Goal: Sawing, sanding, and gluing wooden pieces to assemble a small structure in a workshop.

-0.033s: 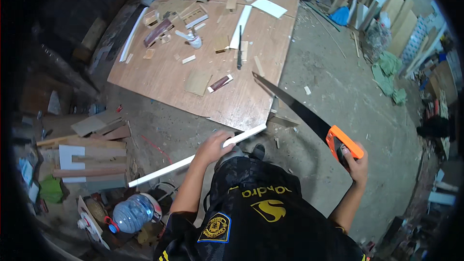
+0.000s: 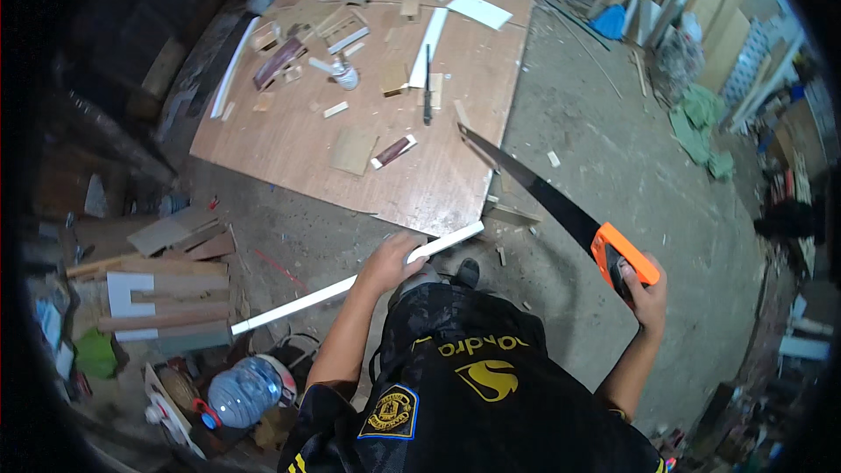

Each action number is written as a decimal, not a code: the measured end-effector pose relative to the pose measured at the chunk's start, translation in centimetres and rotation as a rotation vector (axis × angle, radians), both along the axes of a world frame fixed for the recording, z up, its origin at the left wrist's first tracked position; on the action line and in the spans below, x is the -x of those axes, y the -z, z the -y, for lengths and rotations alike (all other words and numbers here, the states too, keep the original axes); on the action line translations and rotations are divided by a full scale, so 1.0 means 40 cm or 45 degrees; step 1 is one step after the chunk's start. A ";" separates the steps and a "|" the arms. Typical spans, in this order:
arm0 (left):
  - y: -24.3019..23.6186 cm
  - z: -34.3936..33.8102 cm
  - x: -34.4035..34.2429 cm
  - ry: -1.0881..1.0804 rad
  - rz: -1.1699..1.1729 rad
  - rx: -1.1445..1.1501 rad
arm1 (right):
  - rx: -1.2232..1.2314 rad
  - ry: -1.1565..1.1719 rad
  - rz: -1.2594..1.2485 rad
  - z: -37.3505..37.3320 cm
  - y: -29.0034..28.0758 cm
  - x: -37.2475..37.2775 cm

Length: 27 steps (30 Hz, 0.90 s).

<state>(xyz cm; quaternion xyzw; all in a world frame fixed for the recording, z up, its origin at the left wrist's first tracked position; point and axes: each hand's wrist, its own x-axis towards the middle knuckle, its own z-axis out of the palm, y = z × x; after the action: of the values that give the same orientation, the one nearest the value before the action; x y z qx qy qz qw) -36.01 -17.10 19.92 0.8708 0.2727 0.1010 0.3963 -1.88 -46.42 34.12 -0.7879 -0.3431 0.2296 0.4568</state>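
Observation:
My left hand (image 2: 392, 263) is closed around a long white strip (image 2: 298, 307), which slants from the lower left up to the near corner of the wooden table (image 2: 289, 171). The strip's far end seems to overlap the table's edge; whether it touches cannot be told. In my right hand (image 2: 646, 292) is a hand saw (image 2: 550, 199) with an orange handle and dark blade, its tip pointing up and left over the table's right edge. Saw and strip are apart. On the table near the saw tip lie a dark, thin tool (image 2: 427, 96) and a small brown-and-white block (image 2: 393, 151).
Wooden offcuts and small box-like pieces (image 2: 342, 29) cover the table's far part, with a white bottle (image 2: 345, 75) among them. At lower left stand a large clear water jug (image 2: 241, 393) and stacked boards (image 2: 171, 293). Green cloth (image 2: 698, 127) lies on the floor at right.
My view has shifted slightly, so the table and its contents sit a little further left. Both hands keep their hold on the strip and the saw.

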 end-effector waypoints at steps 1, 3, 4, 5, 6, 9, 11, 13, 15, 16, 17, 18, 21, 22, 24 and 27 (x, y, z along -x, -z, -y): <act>0.030 -0.014 -0.027 0.040 -0.001 0.010 | 0.010 0.040 -0.001 0.007 -0.005 0.008; 0.088 -0.038 -0.089 0.198 0.134 -0.162 | -0.045 0.148 0.040 0.015 -0.017 0.032; 0.107 -0.045 -0.117 0.263 0.091 -0.191 | -0.032 0.188 0.092 0.022 -0.024 0.045; 0.129 -0.054 -0.144 0.303 0.097 -0.180 | -0.021 0.228 0.095 0.028 -0.020 0.056; 0.150 -0.062 -0.174 0.378 0.115 -0.203 | -0.067 0.304 0.073 0.036 -0.015 0.068; 0.201 -0.077 -0.244 0.532 0.115 -0.220 | -0.106 0.497 -0.093 0.050 -0.029 0.127; 0.249 -0.086 -0.289 0.635 0.134 -0.201 | -0.106 0.605 -0.241 0.058 -0.032 0.173; 0.281 -0.093 -0.323 0.688 0.154 -0.178 | -0.072 0.730 -0.134 0.067 -0.014 0.213; 0.308 -0.091 -0.361 0.744 0.225 -0.173 | -0.049 0.831 -0.102 0.080 0.016 0.249; 0.322 -0.093 -0.370 0.730 0.243 -0.190 | -0.036 0.899 -0.074 0.084 0.023 0.264; 0.332 -0.097 -0.380 0.758 0.252 -0.173 | -0.095 0.949 -0.252 0.072 0.022 0.281; 0.334 -0.100 -0.391 0.769 0.192 -0.176 | -0.079 0.955 -0.269 0.073 0.025 0.295; 0.351 -0.119 -0.418 0.791 0.218 -0.183 | -0.045 0.950 -0.297 0.048 0.022 0.325; 0.359 -0.120 -0.424 0.794 0.223 -0.177 | -0.014 0.958 -0.285 0.039 0.012 0.338; 0.375 -0.126 -0.435 0.805 0.231 -0.164 | 0.023 0.974 -0.271 0.018 0.008 0.355; 0.405 -0.130 -0.441 0.836 0.263 -0.134 | 0.001 1.037 -0.288 0.006 0.025 0.383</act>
<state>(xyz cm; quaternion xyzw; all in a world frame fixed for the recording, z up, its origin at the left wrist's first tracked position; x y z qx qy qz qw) -18.36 -11.92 3.70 0.9165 -0.0690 0.0697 0.3878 -17.21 -46.66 33.13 -0.8292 0.0487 0.1153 0.5448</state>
